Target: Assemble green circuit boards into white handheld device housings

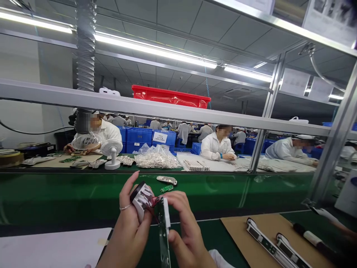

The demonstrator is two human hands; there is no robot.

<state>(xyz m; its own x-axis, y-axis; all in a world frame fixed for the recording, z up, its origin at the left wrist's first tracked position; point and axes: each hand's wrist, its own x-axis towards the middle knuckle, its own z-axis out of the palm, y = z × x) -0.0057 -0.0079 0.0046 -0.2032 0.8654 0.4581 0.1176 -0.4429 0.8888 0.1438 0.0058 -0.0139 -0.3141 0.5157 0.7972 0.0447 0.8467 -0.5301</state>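
My left hand [131,227] is closed around a small white and black motor-like part [141,197] with red wires. My right hand [184,227] pinches a narrow green circuit board with a white strip [163,223], held upright on edge. The wires run between the part and the board. Both hands are raised above the green mat [217,230] at the near edge of the bench.
A green conveyor belt [83,193] carries a silver casing [166,180] and a small green board [166,188]. Two long white assemblies [267,243] lie on a brown cardboard sheet [279,227] at right. White paper [50,247] at left. Workers in white coats sit across the line.
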